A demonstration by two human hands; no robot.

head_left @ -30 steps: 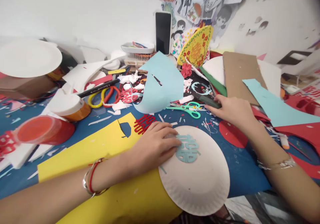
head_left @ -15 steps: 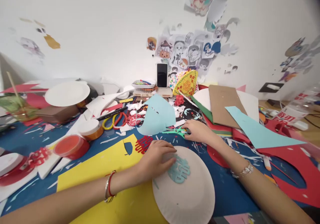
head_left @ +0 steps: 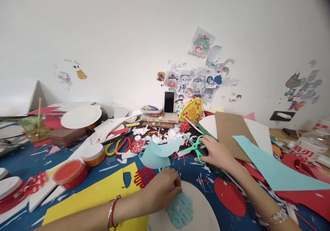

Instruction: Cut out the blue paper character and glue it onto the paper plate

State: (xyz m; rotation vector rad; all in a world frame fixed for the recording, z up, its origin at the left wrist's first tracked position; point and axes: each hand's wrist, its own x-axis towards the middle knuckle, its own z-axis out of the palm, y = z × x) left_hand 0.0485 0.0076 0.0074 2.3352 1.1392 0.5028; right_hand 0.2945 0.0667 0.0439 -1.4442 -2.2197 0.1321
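Note:
In the head view my right hand (head_left: 215, 152) grips the green-handled scissors (head_left: 197, 149) by their loops, lifted over the paper scraps. The blades point left and look parted. My left hand (head_left: 165, 189) is curled over the white paper plate (head_left: 206, 220), thumb and fingers closed at the upper edge of a light blue paper cut-out (head_left: 180, 210); the fingertips are partly hidden. The cut-out, with its lattice-like character pattern, lies against the plate. Beyond the left hand rest a red paper cut-out (head_left: 144, 177) and a curled light blue sheet (head_left: 157, 153).
Yellow paper (head_left: 95, 193) lies under my left forearm. Tubs of red (head_left: 70, 173) and orange (head_left: 92, 154) stuff stand at left, near red-and-yellow-handled scissors (head_left: 118, 146). Brown cardboard (head_left: 232, 131) and a large blue sheet (head_left: 281, 165) are at right. A phone (head_left: 169, 102) stands at the back.
My right hand has raised the green scissors off the table. The curled blue sheet has bent over and shifted. My left hand's fingers have drawn in at the cut-out's edge. The view has tilted up.

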